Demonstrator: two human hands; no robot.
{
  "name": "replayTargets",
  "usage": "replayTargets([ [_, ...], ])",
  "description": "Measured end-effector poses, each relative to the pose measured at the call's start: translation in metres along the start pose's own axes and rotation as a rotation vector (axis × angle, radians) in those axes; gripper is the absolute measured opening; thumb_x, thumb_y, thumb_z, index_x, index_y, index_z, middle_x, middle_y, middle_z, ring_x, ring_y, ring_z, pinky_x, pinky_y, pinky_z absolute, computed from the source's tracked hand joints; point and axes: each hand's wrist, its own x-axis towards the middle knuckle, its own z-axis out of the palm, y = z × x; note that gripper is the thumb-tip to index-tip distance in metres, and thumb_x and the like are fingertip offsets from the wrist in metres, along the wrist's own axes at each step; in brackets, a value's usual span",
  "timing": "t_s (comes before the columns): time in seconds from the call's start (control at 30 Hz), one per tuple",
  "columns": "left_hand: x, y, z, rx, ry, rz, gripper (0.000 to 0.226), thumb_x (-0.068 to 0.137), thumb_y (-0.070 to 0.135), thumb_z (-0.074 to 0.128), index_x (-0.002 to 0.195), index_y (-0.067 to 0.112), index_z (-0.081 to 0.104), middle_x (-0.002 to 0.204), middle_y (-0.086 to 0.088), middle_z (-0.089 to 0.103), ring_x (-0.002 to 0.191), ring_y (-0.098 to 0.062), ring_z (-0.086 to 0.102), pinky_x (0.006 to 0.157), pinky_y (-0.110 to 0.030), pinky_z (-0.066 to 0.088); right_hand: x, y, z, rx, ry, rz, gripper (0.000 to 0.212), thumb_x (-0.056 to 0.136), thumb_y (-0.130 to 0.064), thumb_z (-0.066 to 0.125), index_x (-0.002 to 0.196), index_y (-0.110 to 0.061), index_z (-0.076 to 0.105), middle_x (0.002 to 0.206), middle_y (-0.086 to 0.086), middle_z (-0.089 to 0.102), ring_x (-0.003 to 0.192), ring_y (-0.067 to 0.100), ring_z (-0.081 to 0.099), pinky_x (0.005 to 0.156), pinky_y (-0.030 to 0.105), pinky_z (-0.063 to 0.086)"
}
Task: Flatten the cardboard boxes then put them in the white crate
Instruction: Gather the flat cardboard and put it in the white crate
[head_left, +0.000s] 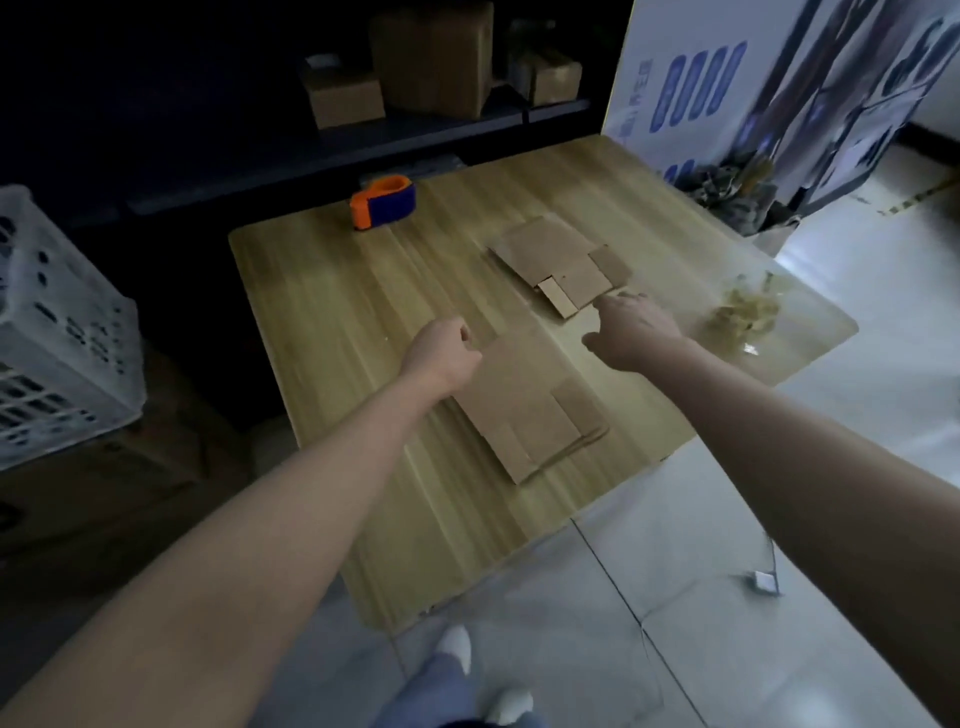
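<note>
Two flattened cardboard boxes lie on the wooden table (363, 322). The near flattened box (524, 410) lies in front of me, and my left hand (441, 353) is at its far left corner with fingers curled; whether it grips the cardboard is unclear. The far flattened box (558, 260) lies further back to the right. My right hand (631, 330) reaches toward it, fingers stretched out, fingertips at its near edge. The white crate (57, 332) stands off the table at the far left, on brown boxes.
An orange and blue tape dispenser (383, 202) sits at the table's far edge. A heap of peeled tape (748, 317) lies at the right corner. Cardboard boxes (431, 57) fill a dark shelf behind. A printed board (737, 88) leans at the back right.
</note>
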Motion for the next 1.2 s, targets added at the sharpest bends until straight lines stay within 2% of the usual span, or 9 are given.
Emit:
replayTargets([
  [0.27,0.020,-0.030,0.065,-0.430,-0.225,-0.523,0.061,0.086,0.028,0.068,0.136,0.004,0.043,0.137,-0.014,0.050,0.119,-0.030,0.053,0.087,-0.034,0.045,0.047,0.017,0.035,0.008,-0.072,-0.094,0.050,0.093,-0.037,0.055,0.134,-0.009,0.046,0.130,0.014,0.053,0.121,0.032,0.047,0.096,0.041,0.043],
  [0.37,0.022,-0.030,0.085,-0.461,-0.314,-0.692,0.064,0.087,0.038,0.065,0.138,0.008,0.040,0.138,-0.012,0.048,0.116,-0.032,0.053,0.083,-0.038,0.043,0.068,0.028,0.045,0.028,-0.144,-0.111,0.050,0.093,-0.037,0.056,0.133,-0.010,0.046,0.128,0.012,0.055,0.119,0.030,0.050,0.096,0.040,0.045],
  [0.47,0.032,-0.026,0.105,-0.562,-0.304,-0.794,0.062,0.086,0.038,0.065,0.135,0.008,0.044,0.136,-0.011,0.050,0.119,-0.031,0.052,0.084,-0.037,0.041,0.098,0.038,0.054,0.028,-0.203,-0.163,0.050,0.092,-0.035,0.057,0.134,-0.010,0.046,0.128,0.012,0.055,0.117,0.031,0.052,0.093,0.039,0.046],
  [0.53,0.045,-0.018,0.116,-0.666,-0.242,-0.832,0.057,0.088,0.031,0.065,0.134,0.004,0.046,0.137,-0.012,0.050,0.123,-0.032,0.049,0.093,-0.039,0.041,0.121,0.044,0.058,0.007,-0.221,-0.216,0.049,0.092,-0.034,0.057,0.132,-0.010,0.046,0.128,0.013,0.055,0.116,0.032,0.052,0.091,0.038,0.046],
  [0.63,0.061,-0.003,0.128,-0.714,-0.133,-0.852,0.050,0.089,0.024,0.065,0.128,-0.003,0.050,0.134,-0.016,0.052,0.120,-0.030,0.052,0.092,-0.036,0.041,0.153,0.055,0.064,-0.029,-0.267,-0.292,0.049,0.092,-0.033,0.057,0.133,-0.009,0.046,0.132,0.014,0.052,0.119,0.033,0.050,0.093,0.037,0.045],
  [0.73,0.072,0.006,0.141,-0.698,-0.052,-0.874,0.058,0.083,0.021,0.072,0.130,-0.004,0.049,0.136,-0.016,0.050,0.121,-0.030,0.050,0.100,-0.038,0.041,0.186,0.070,0.067,-0.039,-0.299,-0.342,0.052,0.093,-0.034,0.055,0.136,-0.009,0.043,0.138,0.016,0.046,0.124,0.034,0.047,0.097,0.038,0.043],
  [0.83,0.082,0.011,0.151,-0.727,-0.004,-0.948,0.068,0.071,0.020,0.082,0.128,-0.002,0.052,0.131,-0.015,0.055,0.118,-0.030,0.053,0.099,-0.040,0.044,0.218,0.086,0.068,-0.052,-0.284,-0.359,0.053,0.093,-0.034,0.055,0.138,-0.009,0.041,0.139,0.017,0.046,0.123,0.034,0.047,0.097,0.039,0.043],
  [1.0,0.097,0.016,0.155,-0.715,0.075,-0.979,0.067,0.070,0.016,0.082,0.128,-0.002,0.053,0.130,-0.016,0.056,0.118,-0.030,0.053,0.101,-0.042,0.043,0.262,0.105,0.076,-0.034,-0.229,-0.322,0.050,0.094,-0.033,0.052,0.134,-0.005,0.042,0.134,0.019,0.048,0.123,0.036,0.046,0.096,0.042,0.043],
  [1.2,0.113,0.024,0.118,-0.744,0.136,-0.897,0.063,0.077,0.010,0.076,0.132,0.001,0.047,0.130,-0.015,0.055,0.119,-0.032,0.051,0.099,-0.041,0.042,0.312,0.111,0.092,0.106,-0.230,-0.180,0.069,0.094,-0.046,0.047,0.145,-0.006,0.025,0.150,0.021,0.026,0.135,0.039,0.027,0.108,0.047,0.030],
])
